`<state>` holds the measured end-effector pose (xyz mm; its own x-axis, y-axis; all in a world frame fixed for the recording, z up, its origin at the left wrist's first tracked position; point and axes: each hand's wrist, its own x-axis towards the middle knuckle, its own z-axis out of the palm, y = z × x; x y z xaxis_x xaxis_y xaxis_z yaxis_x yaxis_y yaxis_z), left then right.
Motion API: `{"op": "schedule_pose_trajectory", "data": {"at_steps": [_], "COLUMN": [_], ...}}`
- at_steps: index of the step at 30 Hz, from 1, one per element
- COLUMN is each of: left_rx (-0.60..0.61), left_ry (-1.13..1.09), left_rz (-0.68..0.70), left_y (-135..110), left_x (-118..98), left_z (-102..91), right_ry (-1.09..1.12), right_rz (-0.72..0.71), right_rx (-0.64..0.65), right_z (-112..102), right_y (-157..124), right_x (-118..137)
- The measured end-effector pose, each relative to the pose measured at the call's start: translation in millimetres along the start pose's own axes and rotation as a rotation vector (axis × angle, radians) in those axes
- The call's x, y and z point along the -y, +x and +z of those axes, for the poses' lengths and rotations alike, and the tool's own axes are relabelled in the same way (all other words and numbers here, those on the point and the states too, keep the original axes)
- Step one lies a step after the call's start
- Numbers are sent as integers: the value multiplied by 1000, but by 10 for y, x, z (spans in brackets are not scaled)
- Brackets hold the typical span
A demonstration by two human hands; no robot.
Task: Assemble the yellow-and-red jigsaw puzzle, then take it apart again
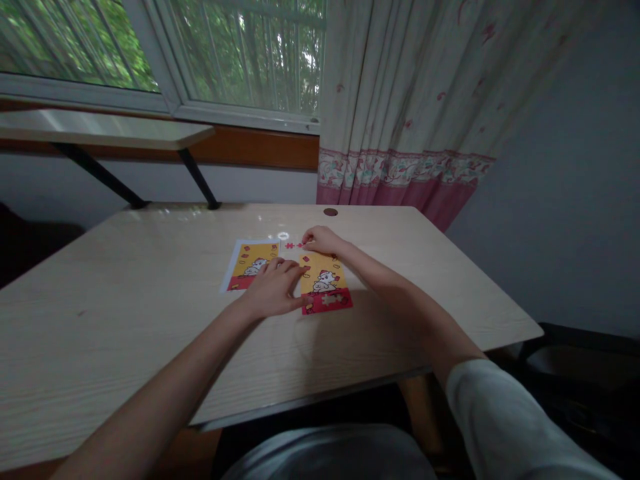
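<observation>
A yellow and red jigsaw puzzle with cartoon animals lies in two joined blocks on the light wooden table (125, 293). The left block (247, 263) sits in a pale frame; the right block (325, 283) lies beside it. My left hand (275, 287) rests flat on the puzzle between the two blocks, fingers stretched forward. My right hand (320, 240) is at the top of the right block, fingers curled and pinched at a small red piece (293, 245) lying just left of it.
A round cable hole (331, 212) is in the table near its far edge. A shelf on black brackets (100, 130) hangs under the window at the left. A flowered curtain (400, 100) hangs behind the table on the right.
</observation>
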<state>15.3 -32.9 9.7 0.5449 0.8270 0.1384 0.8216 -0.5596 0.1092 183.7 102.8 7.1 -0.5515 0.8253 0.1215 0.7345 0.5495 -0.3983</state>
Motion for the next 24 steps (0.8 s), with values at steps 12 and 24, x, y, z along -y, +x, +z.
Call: {"op": "schedule_pose_trajectory", "data": {"at_steps": [12,24], "left_rx": [-29,-364], "left_ry": [-28,-328], "left_rz": [6,167], "left_y": [-1,122], "left_x": [27,-307], "left_z": [13,38], "right_ry": [175,883], "right_rz": [14,136], "right_rx": [4,-87], "right_z": [-135,-131], "right_y": [-420,-1524], "right_x": [-66,49]}}
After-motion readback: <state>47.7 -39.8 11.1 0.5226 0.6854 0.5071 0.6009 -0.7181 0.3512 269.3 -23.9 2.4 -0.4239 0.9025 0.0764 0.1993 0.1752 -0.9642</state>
